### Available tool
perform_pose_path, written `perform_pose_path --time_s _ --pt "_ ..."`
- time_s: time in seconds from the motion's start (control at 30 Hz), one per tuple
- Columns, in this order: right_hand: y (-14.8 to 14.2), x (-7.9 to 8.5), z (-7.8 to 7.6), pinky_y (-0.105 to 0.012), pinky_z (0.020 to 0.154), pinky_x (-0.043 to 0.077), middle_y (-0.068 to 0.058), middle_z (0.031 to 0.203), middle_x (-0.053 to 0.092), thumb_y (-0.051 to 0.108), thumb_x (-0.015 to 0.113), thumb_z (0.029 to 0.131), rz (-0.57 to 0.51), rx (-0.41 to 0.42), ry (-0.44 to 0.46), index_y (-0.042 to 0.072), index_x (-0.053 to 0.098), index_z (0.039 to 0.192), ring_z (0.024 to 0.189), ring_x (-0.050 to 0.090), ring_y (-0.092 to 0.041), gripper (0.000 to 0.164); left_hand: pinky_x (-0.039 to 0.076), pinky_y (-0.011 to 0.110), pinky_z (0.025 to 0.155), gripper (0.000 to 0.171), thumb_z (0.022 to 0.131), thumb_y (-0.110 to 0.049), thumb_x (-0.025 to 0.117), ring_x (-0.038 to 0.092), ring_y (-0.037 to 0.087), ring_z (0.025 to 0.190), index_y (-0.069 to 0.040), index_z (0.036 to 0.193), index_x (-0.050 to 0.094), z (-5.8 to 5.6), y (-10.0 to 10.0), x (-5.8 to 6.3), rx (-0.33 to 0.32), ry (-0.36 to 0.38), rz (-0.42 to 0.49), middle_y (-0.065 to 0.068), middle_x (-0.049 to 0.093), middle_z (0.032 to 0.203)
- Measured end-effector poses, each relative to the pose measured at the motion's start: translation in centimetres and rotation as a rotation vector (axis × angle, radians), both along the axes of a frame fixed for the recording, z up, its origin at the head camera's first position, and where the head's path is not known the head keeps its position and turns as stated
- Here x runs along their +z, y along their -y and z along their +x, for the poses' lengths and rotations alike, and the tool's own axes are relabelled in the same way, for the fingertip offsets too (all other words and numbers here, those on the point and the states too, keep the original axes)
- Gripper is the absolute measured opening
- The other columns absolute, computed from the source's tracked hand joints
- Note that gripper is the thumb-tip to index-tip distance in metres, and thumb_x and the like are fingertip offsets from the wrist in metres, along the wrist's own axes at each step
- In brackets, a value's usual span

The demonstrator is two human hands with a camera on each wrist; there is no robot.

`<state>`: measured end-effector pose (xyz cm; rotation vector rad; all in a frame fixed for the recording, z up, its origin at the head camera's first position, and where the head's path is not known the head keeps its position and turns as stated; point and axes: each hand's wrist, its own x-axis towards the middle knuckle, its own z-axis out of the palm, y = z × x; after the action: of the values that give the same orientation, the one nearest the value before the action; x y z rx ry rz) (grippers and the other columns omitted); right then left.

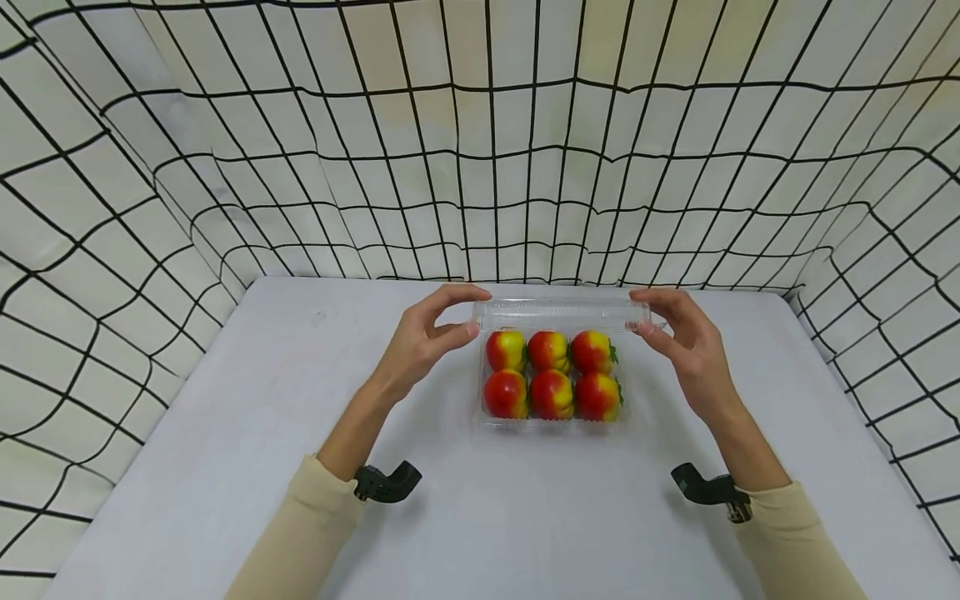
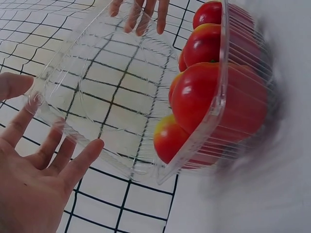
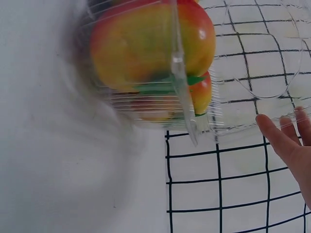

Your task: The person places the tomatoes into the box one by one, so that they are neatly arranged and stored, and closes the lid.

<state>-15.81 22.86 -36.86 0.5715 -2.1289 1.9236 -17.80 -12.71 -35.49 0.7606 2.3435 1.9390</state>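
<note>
A clear plastic clamshell container (image 1: 551, 424) holds several red-and-yellow, peach-like fruits (image 1: 551, 393) with bits of green leaf. Its hinged lid (image 1: 562, 313) stands raised at the far side of the base. My left hand (image 1: 423, 342) pinches the lid's left end between thumb and fingers. In the left wrist view that hand (image 2: 39, 179) has its other fingers along the lid's edge (image 2: 68, 128). At the lid's right end my right hand (image 1: 693, 354) grips with thumb and fingers. The right wrist view shows only some of its fingers (image 3: 274, 133); the thumb is out of frame.
A white tabletop (image 1: 555, 517) lies under the container. Black grid netting (image 1: 525, 158) over pale walls rises behind the table and on both sides. Each wrist wears a small black camera mount, one on the left (image 1: 387, 482) and one on the right (image 1: 708, 487).
</note>
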Motion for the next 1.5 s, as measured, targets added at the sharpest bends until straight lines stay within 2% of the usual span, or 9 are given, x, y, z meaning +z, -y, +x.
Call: perform_pose_path --time_s 0.1,0.17,0.3,0.47,0.83,1.03,1.17,1.3,1.5 --pt "0.0 -0.2 0.0 -0.016 0.099 0.055 -0.003 0.139 0.058 0.0 0.056 0.101 0.001 0.002 0.009 -0.006 0.055 0.135 0.133 0.051 -0.019 0.035 0.057 0.035 0.106 0.042 0.098 -0.012 0.064 0.063 0.027 0.13 -0.01 0.139 0.061 0.0 0.2 -0.2 -0.027 0.032 0.001 0.004 0.055 0.148" --pt "-0.1 -0.3 0.1 -0.017 0.1 0.055 -0.006 0.139 0.058 -0.002 0.056 0.1 -0.012 0.017 0.011 -0.008 0.054 0.134 0.134 0.05 -0.02 0.034 0.056 0.04 0.109 0.044 0.097 -0.01 0.065 0.062 0.03 0.132 -0.011 0.141 0.059 0.0 0.3 -0.3 -0.039 0.036 -0.006 0.005 0.054 0.149" --pt "-0.3 -0.6 0.3 -0.02 0.104 0.054 -0.011 0.14 0.056 -0.006 0.056 0.098 -0.033 0.053 0.013 -0.009 0.055 0.131 0.136 0.048 -0.023 0.034 0.052 0.048 0.114 0.052 0.094 -0.01 0.069 0.05 0.028 0.142 -0.014 0.144 0.057 0.0 0.4 -0.8 -0.038 0.021 -0.043 0.003 0.054 0.151" --pt "-0.6 -1.2 0.6 -0.015 0.106 0.051 -0.005 0.144 0.054 -0.007 0.057 0.096 0.018 0.06 0.039 -0.005 0.053 0.136 0.138 0.047 -0.018 0.041 0.051 0.052 0.114 0.064 0.092 -0.011 0.074 0.044 0.023 0.145 -0.019 0.151 0.051 0.2 0.7 -1.6 -0.026 0.013 -0.102 0.001 0.05 0.156" --pt "-0.8 -2.8 0.7 -0.013 0.109 0.047 0.002 0.149 0.05 -0.01 0.061 0.094 0.095 0.094 0.036 -0.006 0.047 0.144 0.143 0.043 -0.009 0.052 0.047 0.057 0.116 0.08 0.089 -0.016 0.078 0.035 0.033 0.151 -0.026 0.158 0.041 0.8 0.9 -3.3 -0.026 0.058 -0.179 0.001 0.038 0.163" --pt "-1.1 -3.6 0.8 -0.009 0.111 0.041 -0.009 0.157 0.044 -0.011 0.064 0.092 0.21 0.071 0.035 -0.003 0.046 0.146 0.147 0.037 0.0 0.058 0.045 0.062 0.116 0.087 0.087 -0.015 0.081 0.031 0.037 0.153 -0.027 0.16 0.037 1.0 0.5 -4.1 -0.028 0.098 -0.232 0.011 0.034 0.163" --pt "-1.2 -4.0 0.8 -0.008 0.111 0.04 -0.019 0.159 0.041 -0.013 0.066 0.09 0.265 0.061 0.028 -0.005 0.045 0.147 0.147 0.036 0.004 0.062 0.045 0.064 0.115 0.091 0.085 -0.016 0.081 0.033 0.038 0.152 -0.027 0.162 0.034 1.2 0.3 -4.7 -0.031 0.129 -0.259 0.01 0.032 0.163" --pt "-1.3 -4.4 0.8 -0.009 0.11 0.041 -0.023 0.159 0.04 -0.016 0.067 0.088 0.291 0.054 0.023 -0.005 0.044 0.148 0.146 0.035 0.007 0.066 0.047 0.062 0.114 0.093 0.084 -0.015 0.082 0.035 0.037 0.151 -0.025 0.162 0.033 1.4 0.2 -5.1 -0.034 0.14 -0.275 0.009 0.031 0.164" --pt "-1.5 -4.7 0.9 -0.01 0.109 0.044 -0.025 0.156 0.04 -0.017 0.068 0.086 0.315 0.042 0.019 0.001 0.044 0.151 0.148 0.04 -0.004 0.071 0.048 0.062 0.113 0.094 0.084 -0.015 0.083 0.036 0.036 0.151 -0.024 0.163 0.032 1.5 0.1 -5.5 -0.032 0.152 -0.276 0.009 0.033 0.163"
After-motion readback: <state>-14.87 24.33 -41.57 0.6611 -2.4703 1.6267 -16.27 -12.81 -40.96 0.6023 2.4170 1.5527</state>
